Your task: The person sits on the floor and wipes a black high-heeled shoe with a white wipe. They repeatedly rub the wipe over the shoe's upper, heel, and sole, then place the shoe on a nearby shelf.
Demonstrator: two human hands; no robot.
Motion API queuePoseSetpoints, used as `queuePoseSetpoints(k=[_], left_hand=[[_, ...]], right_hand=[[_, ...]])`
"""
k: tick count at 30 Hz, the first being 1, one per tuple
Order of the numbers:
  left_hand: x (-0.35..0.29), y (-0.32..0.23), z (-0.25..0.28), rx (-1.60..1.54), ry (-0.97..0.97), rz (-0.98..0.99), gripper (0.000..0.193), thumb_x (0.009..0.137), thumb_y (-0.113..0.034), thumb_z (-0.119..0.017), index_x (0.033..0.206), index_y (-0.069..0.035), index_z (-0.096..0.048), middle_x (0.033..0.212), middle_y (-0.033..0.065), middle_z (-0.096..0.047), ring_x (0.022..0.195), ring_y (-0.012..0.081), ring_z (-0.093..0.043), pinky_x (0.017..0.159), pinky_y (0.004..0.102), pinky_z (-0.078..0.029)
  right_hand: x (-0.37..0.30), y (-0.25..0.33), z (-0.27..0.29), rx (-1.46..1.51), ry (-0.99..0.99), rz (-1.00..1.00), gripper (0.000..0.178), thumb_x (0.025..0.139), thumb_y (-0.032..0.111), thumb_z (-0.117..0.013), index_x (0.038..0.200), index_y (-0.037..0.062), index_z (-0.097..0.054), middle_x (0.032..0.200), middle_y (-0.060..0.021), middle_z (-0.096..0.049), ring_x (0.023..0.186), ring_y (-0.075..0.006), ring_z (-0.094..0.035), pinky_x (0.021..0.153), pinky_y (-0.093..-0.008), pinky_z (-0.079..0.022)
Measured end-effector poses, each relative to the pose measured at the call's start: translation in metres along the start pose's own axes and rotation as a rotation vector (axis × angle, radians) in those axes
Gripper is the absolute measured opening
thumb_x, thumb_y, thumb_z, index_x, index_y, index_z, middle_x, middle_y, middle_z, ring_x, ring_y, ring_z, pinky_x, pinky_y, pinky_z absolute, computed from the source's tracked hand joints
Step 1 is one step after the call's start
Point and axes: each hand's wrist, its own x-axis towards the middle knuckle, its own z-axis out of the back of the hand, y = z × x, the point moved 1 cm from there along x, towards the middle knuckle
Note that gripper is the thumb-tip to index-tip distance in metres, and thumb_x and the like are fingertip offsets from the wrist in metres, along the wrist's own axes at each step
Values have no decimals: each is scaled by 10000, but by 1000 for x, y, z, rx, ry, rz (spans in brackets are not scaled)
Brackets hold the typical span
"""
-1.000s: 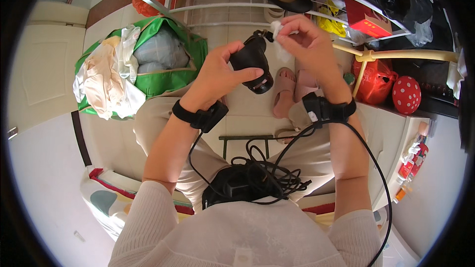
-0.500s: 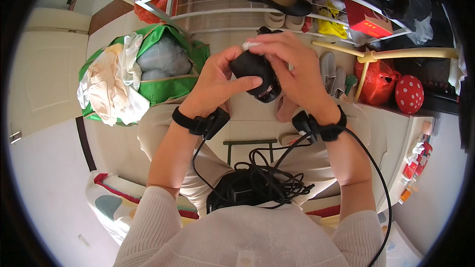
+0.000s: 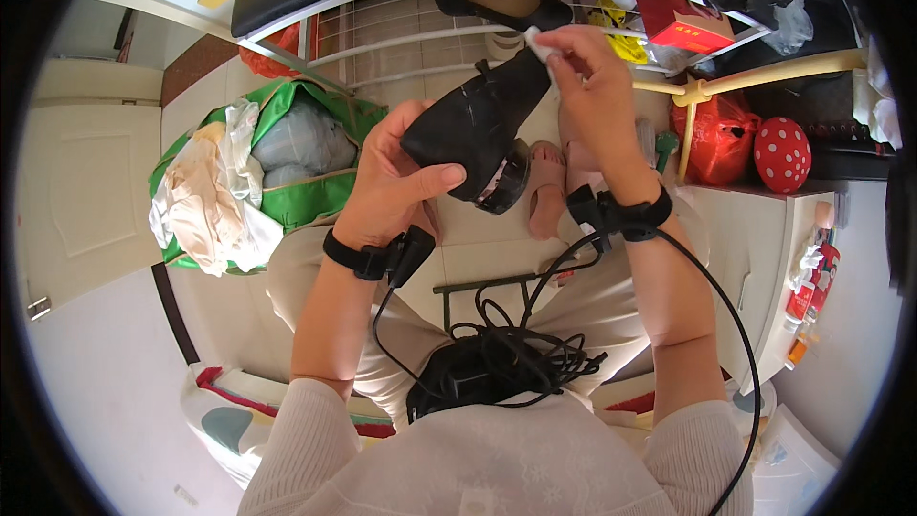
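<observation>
A black heeled shoe [image 3: 468,124] is tilted in front of me, its narrow end pointing up and right and a dark, shiny heel [image 3: 506,182] underneath. My left hand [image 3: 387,172] is wrapped round its wide lower end, thumb pressed on the side. A small white wad, like tissue or cloth [image 3: 532,39], is pinched in my right hand [image 3: 592,72] at the shoe's far tip. Black bands with small devices circle both my wrists, and cables run from them to a black pouch [image 3: 458,377] on my lap.
Ahead stands a white wire shoe rack [image 3: 334,62] with a black shoe [image 3: 501,5] and a red box [image 3: 683,24]. A green bag of clothes [image 3: 320,193] is at left. Red bags [image 3: 716,143], a dotted red ball [image 3: 782,154] and a yellow pole [image 3: 783,75] are at right.
The shoe has turned, so more of its side and tip shows. My right hand has moved up with the white wad to the tip. My left hand has shifted slightly left and down.
</observation>
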Motion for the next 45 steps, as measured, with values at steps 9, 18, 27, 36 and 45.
queuePoseSetpoints(k=[9, 18, 27, 36, 45], left_hand=[[-2, 2, 10, -11, -19, 12, 423, 779, 39, -854, 1141, -36, -648, 1147, 43, -680, 1049, 149, -664, 968, 328, -543], [-2, 3, 3, -51, -7, -12, 429, 784, 20, -862, 1149, -46, -646, 1136, 50, -692, 1048, 154, -668, 951, 311, -538], [1, 7, 10, 3, -5, 46, 383, 804, -5, -865, 1105, -64, -636, 1064, 17, -700, 992, 127, -665, 926, 309, -537], [9, 11, 6, -17, -71, 44, 329, 821, -20, -862, 1035, -75, -618, 1043, 23, -703, 974, 125, -661, 921, 309, -530], [3, 11, 15, 56, 79, 98, 363, 821, -20, -859, 1114, -46, -647, 1047, 12, -699, 1003, 125, -668, 938, 317, -543]], right_hand=[[-11, 25, -17, 142, 148, 69, 228, 877, -80, -676, 1065, 27, -748, 1053, -108, -710, 881, -270, -687, 786, -319, -545], [3, -16, -1, -100, 83, -51, 247, 926, -81, -642, 1121, 30, -747, 1114, -80, -732, 944, -187, -700, 844, -289, -552], [-9, 30, -12, 374, 336, -28, 302, 934, -83, -625, 1181, 34, -755, 1244, -92, -727, 1133, -196, -689, 976, -313, -543], [-7, 18, -6, 164, 284, -102, 340, 914, -114, -630, 1193, 49, -737, 1236, -61, -701, 1066, -172, -685, 927, -278, -541], [6, 13, 8, 10, 203, -8, 407, 865, -136, -618, 1196, 76, -725, 1112, -79, -703, 910, -236, -643, 842, -309, -521]])
